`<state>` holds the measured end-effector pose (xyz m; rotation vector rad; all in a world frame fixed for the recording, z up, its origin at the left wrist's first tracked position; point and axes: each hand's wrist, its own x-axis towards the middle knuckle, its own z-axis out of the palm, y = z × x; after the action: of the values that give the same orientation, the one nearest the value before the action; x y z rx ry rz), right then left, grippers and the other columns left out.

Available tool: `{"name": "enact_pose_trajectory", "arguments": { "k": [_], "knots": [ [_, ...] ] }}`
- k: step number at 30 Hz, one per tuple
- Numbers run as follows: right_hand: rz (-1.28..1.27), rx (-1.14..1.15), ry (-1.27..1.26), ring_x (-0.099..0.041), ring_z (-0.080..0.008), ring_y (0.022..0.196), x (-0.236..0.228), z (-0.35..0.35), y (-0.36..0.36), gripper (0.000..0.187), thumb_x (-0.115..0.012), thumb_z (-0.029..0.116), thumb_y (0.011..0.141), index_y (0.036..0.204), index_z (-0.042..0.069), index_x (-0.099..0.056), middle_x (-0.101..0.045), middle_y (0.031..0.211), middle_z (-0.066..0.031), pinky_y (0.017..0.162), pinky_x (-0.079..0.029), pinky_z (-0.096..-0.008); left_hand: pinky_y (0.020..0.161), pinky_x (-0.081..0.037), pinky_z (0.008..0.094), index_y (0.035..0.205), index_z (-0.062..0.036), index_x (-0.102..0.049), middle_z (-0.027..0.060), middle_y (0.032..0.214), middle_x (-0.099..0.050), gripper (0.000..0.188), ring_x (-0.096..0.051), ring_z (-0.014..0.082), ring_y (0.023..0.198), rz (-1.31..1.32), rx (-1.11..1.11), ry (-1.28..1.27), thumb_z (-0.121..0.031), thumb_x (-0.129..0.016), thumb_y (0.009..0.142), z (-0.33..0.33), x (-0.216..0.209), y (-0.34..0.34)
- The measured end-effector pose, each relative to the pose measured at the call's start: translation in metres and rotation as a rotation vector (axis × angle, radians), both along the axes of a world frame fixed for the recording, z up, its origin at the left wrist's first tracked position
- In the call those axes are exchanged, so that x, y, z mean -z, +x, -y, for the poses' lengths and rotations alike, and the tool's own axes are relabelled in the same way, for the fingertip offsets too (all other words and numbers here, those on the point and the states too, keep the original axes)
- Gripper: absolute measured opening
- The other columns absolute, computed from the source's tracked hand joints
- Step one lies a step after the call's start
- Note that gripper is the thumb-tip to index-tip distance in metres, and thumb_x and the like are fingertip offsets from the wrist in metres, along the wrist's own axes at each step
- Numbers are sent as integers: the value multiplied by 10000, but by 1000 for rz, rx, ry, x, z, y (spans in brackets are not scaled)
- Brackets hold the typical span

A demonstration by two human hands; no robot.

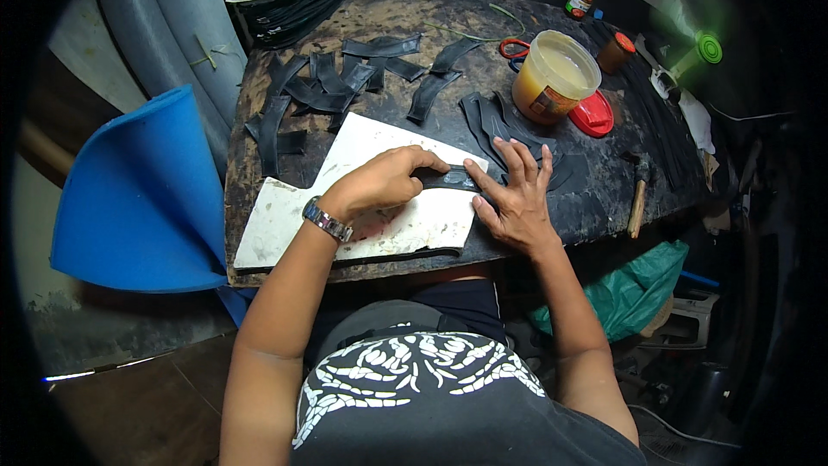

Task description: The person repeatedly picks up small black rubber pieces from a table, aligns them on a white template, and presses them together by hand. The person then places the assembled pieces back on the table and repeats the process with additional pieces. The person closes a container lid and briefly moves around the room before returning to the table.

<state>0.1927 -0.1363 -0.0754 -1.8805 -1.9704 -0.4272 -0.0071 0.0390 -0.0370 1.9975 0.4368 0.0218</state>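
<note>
A: Where do the person's hands sit on the workbench (595, 198)?

B: Both are at the near edge, over the white cutting board (285, 216). The left hand (379, 183) lies curled, fingertips pressed down on a black rubber strip (448, 179) that rests across the board's right edge. The right hand (517, 194) lies flat beside it, fingers spread, palm on the bench, index finger touching the strip's right end.

A: How much room is there around them?

B: The board's left half is bare. Behind the hands, toward the far edge, cut rubber strips (328, 91) lie scattered, some overlapping. To the right of the middle stands an open yellowish plastic tub (556, 76) with its red lid (592, 114) just beside it, and orange-handled scissors (516, 47) behind. A wooden-handled hammer (638, 198) lies near the right edge, well apart from the right hand. A small jar (580, 1) stands at the far edge. A blue foam sheet (142, 198) curls off the bench's left side
</note>
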Motion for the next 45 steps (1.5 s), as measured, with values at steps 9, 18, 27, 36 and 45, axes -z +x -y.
{"name": "enact_pose_trajectory", "arguments": {
  "k": [9,18,27,36,45],
  "knots": [
    [43,-132,-80,-271,-325,1450,-2,-7,14,453,-560,423,914,1356,362,-636,-359,1535,-118,1178,31,-663,864,-506,293,1293,23,-571,150,1178,-634,549,-620,204,1010,-30,-46,-94,59,-468,755,3,-5,0],
    [-316,-128,-125,-293,-349,1438,0,6,22,472,-580,316,915,1383,274,-615,-380,1495,-146,1166,-13,-688,638,-506,277,1288,11,-567,111,1070,-643,532,-598,142,724,-56,-80,-129,53,-472,766,6,-14,-1],
    [47,-193,-7,-321,-325,1426,2,9,12,462,-578,367,911,1368,323,-621,-391,1492,-120,1183,-15,-670,717,-523,277,1276,19,-602,131,1121,-664,512,-620,144,801,-54,-95,-108,44,-483,779,4,-7,-1],
    [-328,-3,290,-345,-353,1409,-65,-43,81,325,-523,398,960,1071,208,-761,-464,1439,-144,1151,-80,-697,831,-497,232,1389,-21,-587,27,1046,-696,525,-605,98,885,130,-350,-344,51,-572,869,13,6,-3],
    [-62,573,-107,-307,-366,1448,-138,-89,137,734,-258,573,1049,936,99,-806,-444,1493,-179,1128,-110,-707,791,-522,265,1398,-54,-571,138,1118,-664,548,-630,161,895,457,-569,310,29,-698,871,46,41,8]
  ]
}}
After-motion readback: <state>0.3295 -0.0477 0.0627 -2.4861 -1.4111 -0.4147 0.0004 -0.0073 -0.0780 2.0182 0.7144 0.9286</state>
